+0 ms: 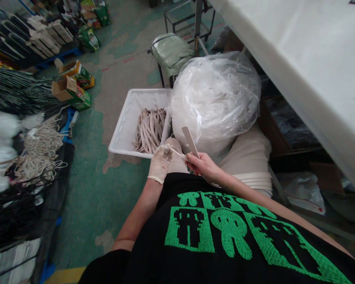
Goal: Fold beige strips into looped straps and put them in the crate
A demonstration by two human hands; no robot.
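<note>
My left hand [160, 162], in a thin pale glove, pinches one end of an off-white cord [178, 152] above my lap. Bare and closed, my right hand [203, 164] grips the same cord a short way to the right. A flat grey-beige strip with a rounded end [190, 141] sticks up from the right fingers; its lower part is hidden. Just beyond the left hand stands a white plastic bin [122, 122] with a bundle of beige cords [150, 130] in it. Several pale cord lengths [251, 178] lie across my right thigh.
A large clear plastic bag of white material [214, 94] sits between my knees. A white-topped table [284, 43] overhangs on the right. Behind the bin is a stool with a wrapped green bundle [171, 51]. Cord piles [40, 146] and open cartons [72, 92] lie left.
</note>
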